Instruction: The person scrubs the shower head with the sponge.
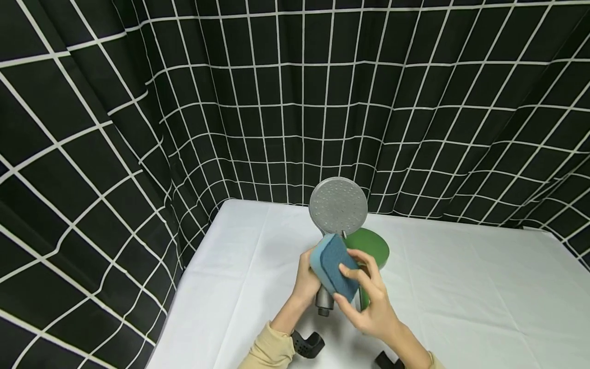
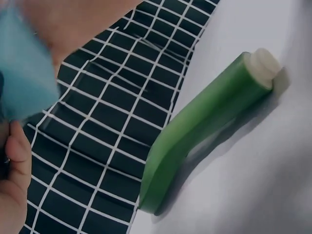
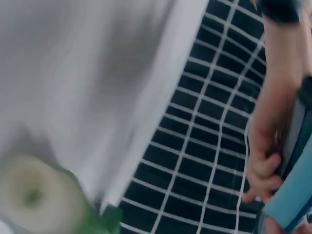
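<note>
In the head view my left hand point(image 1: 305, 281) grips the handle of a grey shower head point(image 1: 338, 205), its round nozzle face up. My right hand point(image 1: 374, 302) pinches a blue two-layer sponge point(image 1: 338, 269) between thumb and fingers. The sponge is over the grey handle and hides part of it and of the left fingers. In the right wrist view, left fingers point(image 3: 265, 170) curl round the handle beside the light-blue layer of the sponge. Behind the right hand, a green shower head point(image 1: 372, 247) lies on the table, its white connector end plain in the left wrist view.
A white cloth covers the table point(image 1: 461, 287). A black curtain point(image 1: 286, 123) with a white grid hangs at the back and sides. Black wrist mounts point(image 1: 308, 344) show at both forearms.
</note>
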